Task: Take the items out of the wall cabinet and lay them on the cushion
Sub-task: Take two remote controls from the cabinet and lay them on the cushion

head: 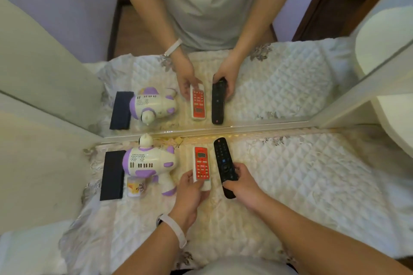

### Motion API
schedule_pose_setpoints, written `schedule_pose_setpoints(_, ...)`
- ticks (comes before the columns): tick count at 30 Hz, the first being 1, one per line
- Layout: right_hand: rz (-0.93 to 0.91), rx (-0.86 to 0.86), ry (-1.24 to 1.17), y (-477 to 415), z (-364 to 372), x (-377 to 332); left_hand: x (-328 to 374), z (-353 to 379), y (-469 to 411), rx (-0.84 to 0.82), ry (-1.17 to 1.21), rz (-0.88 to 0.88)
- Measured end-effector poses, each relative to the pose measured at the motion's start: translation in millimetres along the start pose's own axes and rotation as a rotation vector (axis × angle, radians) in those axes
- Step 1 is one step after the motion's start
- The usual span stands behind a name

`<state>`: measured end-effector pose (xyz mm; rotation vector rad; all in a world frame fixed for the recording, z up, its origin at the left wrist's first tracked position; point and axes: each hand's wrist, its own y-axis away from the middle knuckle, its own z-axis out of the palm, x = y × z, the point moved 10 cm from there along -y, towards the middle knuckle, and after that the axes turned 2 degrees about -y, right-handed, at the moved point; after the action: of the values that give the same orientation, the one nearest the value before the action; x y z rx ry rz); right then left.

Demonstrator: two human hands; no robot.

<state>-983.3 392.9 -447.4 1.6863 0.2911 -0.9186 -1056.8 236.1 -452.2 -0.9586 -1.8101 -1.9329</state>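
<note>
Fingers (202, 194) of the left hand (192, 196) curl round the near end of the red remote (201, 163), with the thumb on its left edge. The right hand (244, 183) grips the black remote (223, 161) low on its body, thumb on the right edge and a finger bent across the top. Both remotes lie side by side on the cushion (301, 174), close but apart, their far tips near the lower edge of the mirror (268, 85). The buttons and markings are too blurred to read. To the left lie a toy gun (147, 163), a small can (135, 186) with a yellow label that cannot be read, and a dark block (112, 174). Bare quilted cushion stretches to the right of the black remote. A wristband (174, 227) circles the left wrist.
</note>
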Motion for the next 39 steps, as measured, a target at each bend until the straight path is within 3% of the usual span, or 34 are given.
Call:
schedule_pose_setpoints(4,0.034,0.02,0.123,-8.6,-1.7,-2.4,5.2,6.9,-12.7,-0.042,-0.162,0.077)
schedule_pose_setpoints(12,-0.023,0.028,0.479,-19.8,10.9,-26.1,41.3,10.3,-17.6,-0.101,-0.489,0.408)
schedule_pose_setpoints(16,-0.036,0.023,0.545,-18.8,8.1,-30.4,46.9,7.3,-12.3,-0.071,-0.619,0.473)
schedule_pose_setpoints(25,-0.104,0.04,0.657,-1.1,-14.2,-30.1,52.9,5.1,20.0,-0.172,-0.99,0.614)
schedule_pose_setpoints(29,-0.268,-0.001,0.764,17.5,-9.3,-45.6,69.9,10.8,61.0,-0.019,-1.334,0.781)
schedule_pose_setpoints(32,-0.435,0.008,0.916,33.6,-2.6,-64.6,85.4,12.6,87.3,0.124,-1.389,0.864)
schedule_pose_setpoints(39,-0.927,-0.054,1.198,87.7,29.1,-100.0,88.5,-16.4,139.9,0.392,-1.436,0.881)
